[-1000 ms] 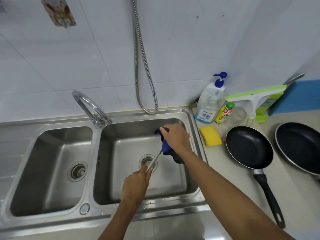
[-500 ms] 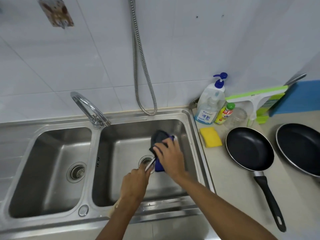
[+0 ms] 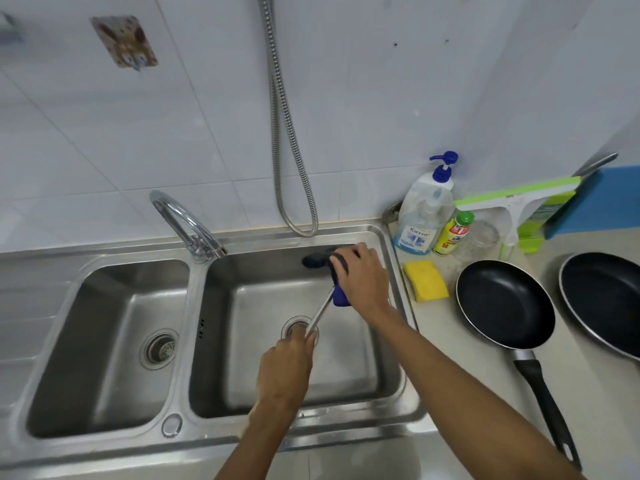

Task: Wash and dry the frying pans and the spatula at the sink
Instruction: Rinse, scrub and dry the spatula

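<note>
Over the right basin of the steel double sink (image 3: 394,375), my left hand (image 3: 285,368) grips the metal handle of the spatula (image 3: 320,313). My right hand (image 3: 362,275) is closed on a dark blue cloth (image 3: 341,297) wrapped around the spatula's black head (image 3: 313,260), which pokes out to the left of the fingers. Two black frying pans rest on the counter to the right: the nearer pan (image 3: 504,303) with its black handle pointing toward me, and a second pan (image 3: 604,299) cut off by the right edge.
A curved tap (image 3: 183,223) stands between the basins and a metal hose (image 3: 280,140) hangs on the wall. A yellow sponge (image 3: 425,280), a soap pump bottle (image 3: 424,209), a small yellow bottle (image 3: 452,233), a glass jar (image 3: 483,237) and a green squeegee (image 3: 516,206) crowd the counter.
My right hand with the cloth has slid up the spatula from near the drain to its head by the far basin wall. My left hand holds the handle in much the same place.
</note>
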The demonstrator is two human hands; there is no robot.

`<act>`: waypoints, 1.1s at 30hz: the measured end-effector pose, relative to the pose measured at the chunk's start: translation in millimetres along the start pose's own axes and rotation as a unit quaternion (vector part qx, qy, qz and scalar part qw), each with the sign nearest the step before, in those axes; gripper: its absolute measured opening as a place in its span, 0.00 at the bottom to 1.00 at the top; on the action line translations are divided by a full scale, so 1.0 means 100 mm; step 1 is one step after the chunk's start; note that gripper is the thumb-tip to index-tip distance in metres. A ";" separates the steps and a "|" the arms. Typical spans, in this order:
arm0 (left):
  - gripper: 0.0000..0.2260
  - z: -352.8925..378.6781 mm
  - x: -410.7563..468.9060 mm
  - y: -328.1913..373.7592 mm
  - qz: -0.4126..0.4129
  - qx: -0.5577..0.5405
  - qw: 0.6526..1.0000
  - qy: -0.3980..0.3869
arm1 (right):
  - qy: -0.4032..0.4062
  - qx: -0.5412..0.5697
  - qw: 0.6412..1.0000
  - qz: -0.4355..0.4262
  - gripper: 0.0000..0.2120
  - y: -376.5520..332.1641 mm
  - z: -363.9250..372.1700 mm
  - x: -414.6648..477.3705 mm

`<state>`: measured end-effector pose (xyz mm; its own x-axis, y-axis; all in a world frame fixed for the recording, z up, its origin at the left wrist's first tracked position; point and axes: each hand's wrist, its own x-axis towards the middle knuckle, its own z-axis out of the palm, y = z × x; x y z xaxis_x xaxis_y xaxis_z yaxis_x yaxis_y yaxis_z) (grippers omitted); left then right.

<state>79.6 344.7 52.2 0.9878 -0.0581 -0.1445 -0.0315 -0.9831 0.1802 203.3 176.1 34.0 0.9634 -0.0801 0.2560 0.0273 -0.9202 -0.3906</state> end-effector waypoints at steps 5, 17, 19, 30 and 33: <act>0.27 0.08 -0.09 -0.16 0.023 0.013 1.000 0.005 | -0.152 0.077 0.968 0.186 0.14 0.40 -0.06 0.40; 0.17 0.01 0.43 -0.32 -0.059 -0.256 0.965 0.006 | -0.088 0.133 0.986 -0.040 0.15 -0.30 0.09 -0.58; 0.18 -0.04 0.46 -0.29 -0.063 -0.286 0.956 0.010 | -0.098 0.132 0.986 0.001 0.14 -0.10 0.05 -0.66; 0.10 -0.16 0.48 0.07 -0.266 -0.807 0.502 -0.164 | 0.032 -0.041 0.990 0.131 0.08 1.14 -0.80 -1.14; 0.11 -0.05 0.43 0.13 -0.270 -0.794 0.522 -0.154 | -0.021 -0.129 0.983 0.126 0.09 1.39 -0.76 -1.44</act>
<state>122.5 330.2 52.8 0.7077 -0.1126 -0.6975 0.6470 0.5000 0.5757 47.9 30.5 9.8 0.9416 -0.3061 0.1407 -0.2760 -0.9404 -0.1987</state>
